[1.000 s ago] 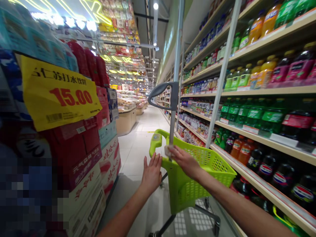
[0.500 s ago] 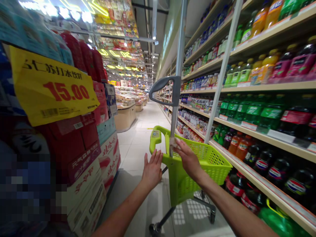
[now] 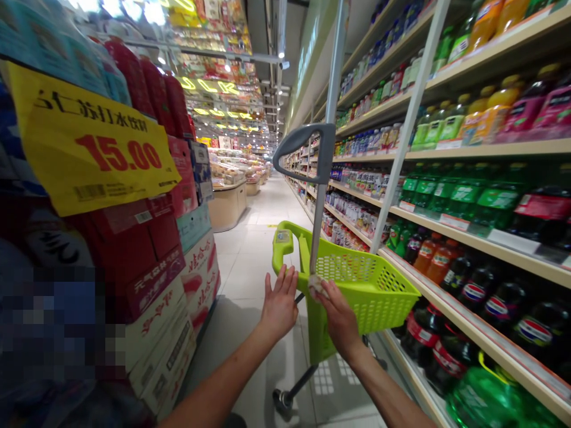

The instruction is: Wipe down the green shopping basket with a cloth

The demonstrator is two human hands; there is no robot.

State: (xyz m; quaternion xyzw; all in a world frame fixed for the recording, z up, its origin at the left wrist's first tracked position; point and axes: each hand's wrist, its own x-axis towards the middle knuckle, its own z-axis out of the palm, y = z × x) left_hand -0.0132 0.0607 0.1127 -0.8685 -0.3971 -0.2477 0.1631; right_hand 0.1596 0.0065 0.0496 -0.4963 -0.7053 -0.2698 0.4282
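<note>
A lime-green shopping cart [image 3: 379, 309] with a perforated basket stands in the aisle before me. A metal pole [image 3: 320, 220] with a grey loop handle [image 3: 307, 153] rises from its near end. My right hand [image 3: 339, 318] presses a small crumpled whitish cloth [image 3: 316, 285], perhaps a tissue, against the foot of the pole at the cart's rim. My left hand [image 3: 279, 306] lies at the near rim beside the cart's green handle, fingers stretched out and holding nothing. Whether its fingertips bear on the rim, I cannot tell.
Shelves [image 3: 482, 223] of bottled drinks line the right side, close to the basket. On the left are stacked drink cartons [image 3: 156, 285] with a yellow price sign [image 3: 98, 142]. Tiled floor [image 3: 250, 238] runs ahead past a food display [image 3: 229, 205].
My right hand and the cloth have slid down the pole to the rim. My left hand stays at the rim, fingers outstretched. The view has shifted slightly.
</note>
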